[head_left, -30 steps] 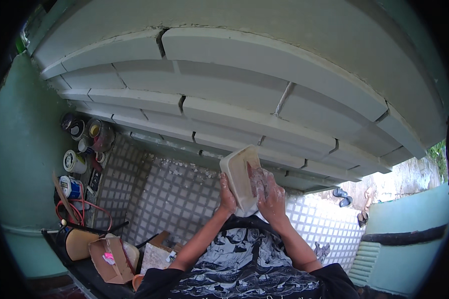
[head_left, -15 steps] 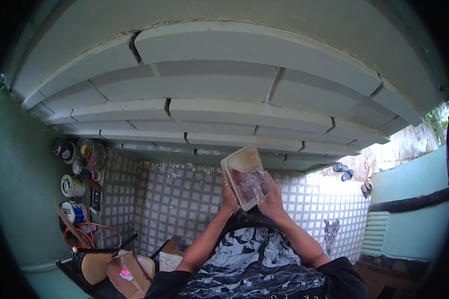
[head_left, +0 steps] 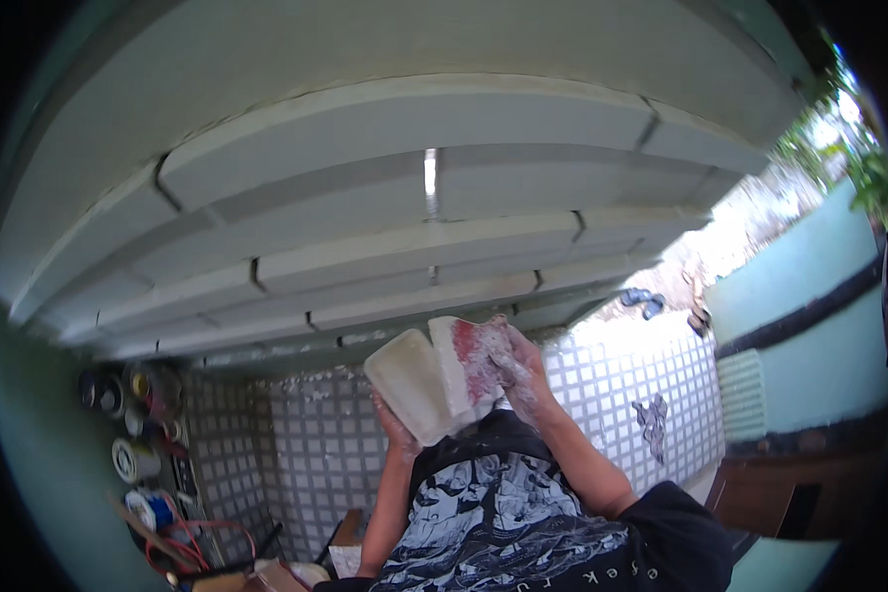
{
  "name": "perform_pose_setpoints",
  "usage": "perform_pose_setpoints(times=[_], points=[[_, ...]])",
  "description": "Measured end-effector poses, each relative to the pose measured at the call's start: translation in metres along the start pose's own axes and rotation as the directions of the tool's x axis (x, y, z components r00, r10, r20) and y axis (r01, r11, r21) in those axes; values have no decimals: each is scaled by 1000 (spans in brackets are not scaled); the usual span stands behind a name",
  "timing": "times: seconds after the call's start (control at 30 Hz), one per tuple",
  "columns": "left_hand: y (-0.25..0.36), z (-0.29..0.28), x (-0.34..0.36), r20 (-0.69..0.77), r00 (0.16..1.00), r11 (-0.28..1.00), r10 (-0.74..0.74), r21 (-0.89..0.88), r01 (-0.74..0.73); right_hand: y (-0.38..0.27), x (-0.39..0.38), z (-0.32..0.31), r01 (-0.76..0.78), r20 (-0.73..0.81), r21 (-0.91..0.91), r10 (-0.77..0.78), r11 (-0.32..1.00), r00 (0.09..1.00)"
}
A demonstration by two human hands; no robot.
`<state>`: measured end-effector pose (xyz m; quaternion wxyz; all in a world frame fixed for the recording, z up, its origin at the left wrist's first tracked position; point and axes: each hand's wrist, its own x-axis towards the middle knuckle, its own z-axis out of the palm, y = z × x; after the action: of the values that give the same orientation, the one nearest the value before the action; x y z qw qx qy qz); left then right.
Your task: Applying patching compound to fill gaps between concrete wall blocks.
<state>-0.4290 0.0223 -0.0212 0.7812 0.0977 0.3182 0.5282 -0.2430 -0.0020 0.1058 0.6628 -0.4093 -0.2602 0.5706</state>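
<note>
Hands lift a white tray and a dusty block before a block wall

Hands meet at the middle of the view, raised in front of a wall of long pale blocks (head_left: 434, 187) that fills the upper part of the picture. The left hand (head_left: 397, 431) is closed under the lower edge of a white rectangular tray (head_left: 407, 385), which tilts with its flat pale side toward the camera. The right hand (head_left: 523, 370), dusted with white powder, wraps its fingers over a whitish block with a red-stained face (head_left: 469, 360); that block sits just right of the tray, touching it along one long edge. Both things are held up together, above the dark printed shirt (head_left: 503, 513) at the bottom of the frame.

Behind and below them runs a floor of small grey-and-white square tiles (head_left: 306, 454). At the far left, near a green wall (head_left: 30, 464), several round tins and rolls (head_left: 133, 434) stand in a loose row, with a red cable (head_left: 197, 543) coiled near them. To the right, a pair of dark sandals (head_left: 641, 299) lies on the bright ground beyond the tiles, and a low green wall with a dark band (head_left: 809, 286) curves along the edge. Green leaves (head_left: 858, 158) show at the upper right.
</note>
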Motion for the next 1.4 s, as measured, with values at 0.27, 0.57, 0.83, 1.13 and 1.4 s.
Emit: perform_pose_setpoints(times=[0.27, 0.57, 0.83, 1.13, 1.4], points=[[-26, 29, 10, 88, 996, 1000, -17, 17, 16, 10, 3, -44, 155, 23, -285, -155, 946, 988], [-55, 69, 30, 191, 982, 986, -1, 167, -31, -5, -14, -67, 167, 50, -898, -284, 406, 958], [-92, 94, 40, 263, 965, 972, 13, 223, -74, -10, -16, -90, 105, 35, -898, -168, 428, 985], [-138, 94, 53, 195, 981, 987, -1, 160, -31, 12, 14, -165, 284, 113, -715, -295, 639, 949], [-164, 103, 56, 185, 982, 998, -45, 56, 35, -50, 38, -172, 39, 171, -68, -27, 997, 985]])
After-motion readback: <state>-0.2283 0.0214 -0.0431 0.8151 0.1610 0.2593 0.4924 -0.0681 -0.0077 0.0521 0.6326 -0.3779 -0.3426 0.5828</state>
